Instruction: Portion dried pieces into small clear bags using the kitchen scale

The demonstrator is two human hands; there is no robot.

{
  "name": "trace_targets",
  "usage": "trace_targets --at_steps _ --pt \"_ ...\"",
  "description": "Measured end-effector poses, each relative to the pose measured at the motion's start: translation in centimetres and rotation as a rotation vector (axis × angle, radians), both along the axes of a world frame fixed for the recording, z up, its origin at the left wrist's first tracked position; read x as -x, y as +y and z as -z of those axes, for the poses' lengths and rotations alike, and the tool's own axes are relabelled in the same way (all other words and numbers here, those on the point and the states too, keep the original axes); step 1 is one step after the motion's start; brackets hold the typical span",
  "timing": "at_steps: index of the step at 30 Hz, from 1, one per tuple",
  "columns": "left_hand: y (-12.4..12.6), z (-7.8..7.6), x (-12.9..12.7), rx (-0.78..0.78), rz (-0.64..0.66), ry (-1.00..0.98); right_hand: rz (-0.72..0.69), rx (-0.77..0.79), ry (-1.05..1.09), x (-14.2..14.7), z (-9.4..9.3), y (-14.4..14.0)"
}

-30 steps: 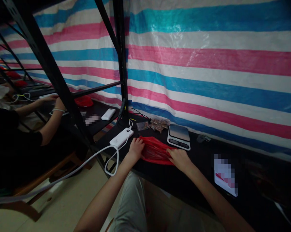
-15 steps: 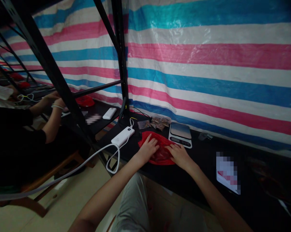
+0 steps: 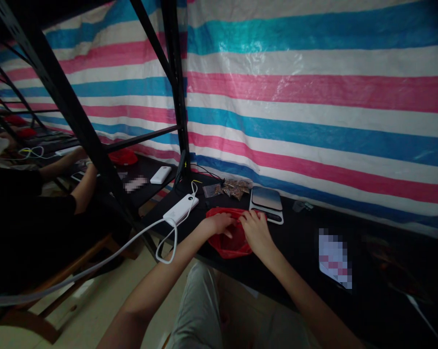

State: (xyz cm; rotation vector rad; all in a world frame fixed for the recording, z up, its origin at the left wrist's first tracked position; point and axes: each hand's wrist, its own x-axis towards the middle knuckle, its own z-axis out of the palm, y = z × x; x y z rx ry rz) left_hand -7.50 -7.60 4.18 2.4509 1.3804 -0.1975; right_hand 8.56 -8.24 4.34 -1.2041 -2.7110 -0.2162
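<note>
A red plastic bag (image 3: pixel 233 249) lies with its mouth spread on the black table in front of me. Over its left side, my left hand (image 3: pixel 221 224) reaches into the mouth, fingers stretched and thumb apart, holding nothing that I can see. Curled fingers of my right hand (image 3: pixel 256 231) pinch the bag's far right rim. Just behind that hand stands a kitchen scale (image 3: pixel 266 199) with a metal plate. What lies deep in the bag is too dark to make out.
Clear bags of small brown pieces (image 3: pixel 237 188) lie at the back beside the scale. A white power bank (image 3: pixel 180 209) with a cable lies left. A phone (image 3: pixel 334 259) with a blurred screen is on the right. Another person's arm (image 3: pixel 84 191) is beyond the black frame (image 3: pixel 73 121).
My left hand has turned and moved from the bag's top into its mouth. My right hand has shifted left and up to the far rim. The bag's mouth has opened wider.
</note>
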Motion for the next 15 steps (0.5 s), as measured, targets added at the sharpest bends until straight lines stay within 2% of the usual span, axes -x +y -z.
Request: trace_targets --at_steps 2,4,5,7,12,15 --pt "0.3 0.2 0.4 -0.025 -0.032 -0.024 -0.117 0.156 0.03 0.3 1.1 0.4" --pt "0.6 0.6 0.9 -0.067 -0.099 0.063 -0.218 0.37 0.048 -0.1 2.3 1.5" --pt "0.7 0.8 1.2 -0.084 -0.125 0.121 -0.208 0.452 0.045 -0.3 2.7 2.2" --pt "1.0 1.4 1.7 -0.103 -0.141 0.209 -0.102 0.531 -0.011 -0.9 3.1 3.5" --pt "1.6 2.4 2.0 -0.13 -0.096 0.265 0.088 0.447 -0.313 -0.5 1.9 4.7" --pt "2.3 2.0 1.5 -0.099 -0.088 0.301 0.165 0.361 -0.447 0.4 1.0 4.3"
